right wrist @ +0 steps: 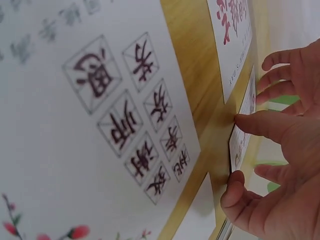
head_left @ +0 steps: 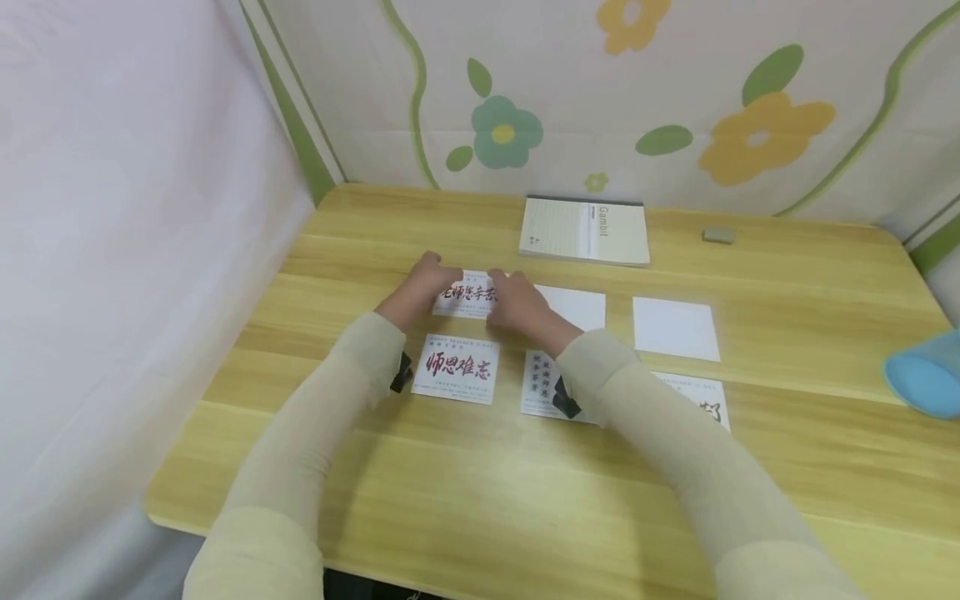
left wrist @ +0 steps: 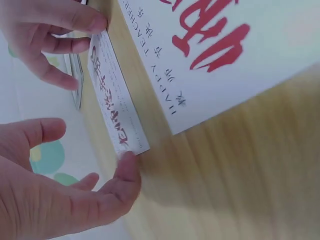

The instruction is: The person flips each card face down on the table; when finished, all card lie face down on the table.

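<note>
A white card (head_left: 467, 293) with red brush lettering lies on the wooden table between both hands. My left hand (head_left: 422, 287) is at the card's left end; in the left wrist view its thumb (left wrist: 129, 167) meets the corner while the other fingers stay loose. From the right side, my right hand (head_left: 521, 307) touches the same card, with fingertips (right wrist: 235, 181) spread along its edge in the right wrist view. Nearer me lies another red-lettered card (head_left: 456, 368). Under my right forearm is a card with dark characters (head_left: 542, 385), partly hidden by the sleeve.
Two blank white cards (head_left: 675, 327) lie to the right in the back row. A further lettered card (head_left: 708, 396) is partly covered by my right sleeve. Behind are a notepad (head_left: 585, 229) and a small grey block (head_left: 717, 236). A blue cup (head_left: 926, 379) is at far right.
</note>
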The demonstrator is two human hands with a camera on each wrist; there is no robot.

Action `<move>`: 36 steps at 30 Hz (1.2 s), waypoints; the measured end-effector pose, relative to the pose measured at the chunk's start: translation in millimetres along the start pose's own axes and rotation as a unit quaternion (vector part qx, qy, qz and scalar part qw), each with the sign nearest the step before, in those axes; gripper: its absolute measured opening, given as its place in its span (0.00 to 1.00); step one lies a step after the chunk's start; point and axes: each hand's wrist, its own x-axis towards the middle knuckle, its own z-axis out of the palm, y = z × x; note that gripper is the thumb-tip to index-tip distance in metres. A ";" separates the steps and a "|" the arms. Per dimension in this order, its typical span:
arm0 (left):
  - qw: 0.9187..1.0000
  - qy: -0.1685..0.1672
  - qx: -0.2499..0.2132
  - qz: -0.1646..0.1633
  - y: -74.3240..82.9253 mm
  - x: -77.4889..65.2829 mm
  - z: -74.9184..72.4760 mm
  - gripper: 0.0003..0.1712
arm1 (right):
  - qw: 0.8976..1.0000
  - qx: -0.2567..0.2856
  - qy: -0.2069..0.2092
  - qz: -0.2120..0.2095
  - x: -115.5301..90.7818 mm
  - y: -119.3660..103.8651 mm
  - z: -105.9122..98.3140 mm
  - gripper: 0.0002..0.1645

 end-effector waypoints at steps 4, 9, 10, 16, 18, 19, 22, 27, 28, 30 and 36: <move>0.996 0.021 -0.089 -0.016 -5.7 5.9 0.9 0.37 | 1.000 0.018 0.010 0.003 -2.2 2.3 2.2 0.48; 0.976 0.043 -0.212 -0.003 -10.0 13.0 2.6 0.29 | 0.998 0.045 0.042 0.028 -4.1 2.6 3.7 0.45; 0.971 0.041 -0.234 0.002 -9.8 13.3 3.0 0.28 | 0.997 0.053 0.051 0.034 -4.3 2.5 3.6 0.45; 0.950 -0.020 -0.311 0.035 -7.2 12.0 8.0 0.30 | 0.990 0.114 0.070 0.045 -4.1 2.0 0.9 0.45; 0.945 -0.045 -0.322 0.044 -6.9 10.5 11.2 0.33 | 0.986 0.146 0.062 0.046 -3.8 2.3 -0.9 0.47; 0.941 -0.059 -0.329 0.048 -7.2 10.5 12.9 0.34 | 0.984 0.165 0.056 0.046 -4.0 2.2 -2.2 0.49; 0.935 -0.098 -0.337 0.044 -9.4 12.6 19.5 0.37 | 0.974 0.220 0.041 0.046 -3.1 1.8 -6.1 0.53; 0.940 -0.156 -0.299 0.042 -11.5 14.9 30.5 0.32 | 0.949 0.313 0.012 0.046 -2.1 0.9 -12.0 0.56; 0.942 -0.164 -0.290 0.048 -11.2 13.8 31.7 0.30 | 0.945 0.323 0.013 0.047 -2.0 1.0 -13.2 0.55; 0.945 -0.167 -0.276 0.059 -10.4 11.8 33.6 0.26 | 0.943 0.329 0.023 0.047 -1.8 1.6 -15.5 0.52; 0.967 -0.103 -0.222 0.070 -9.0 13.0 32.6 0.26 | 0.905 0.417 0.074 0.027 -2.7 6.2 -23.7 0.31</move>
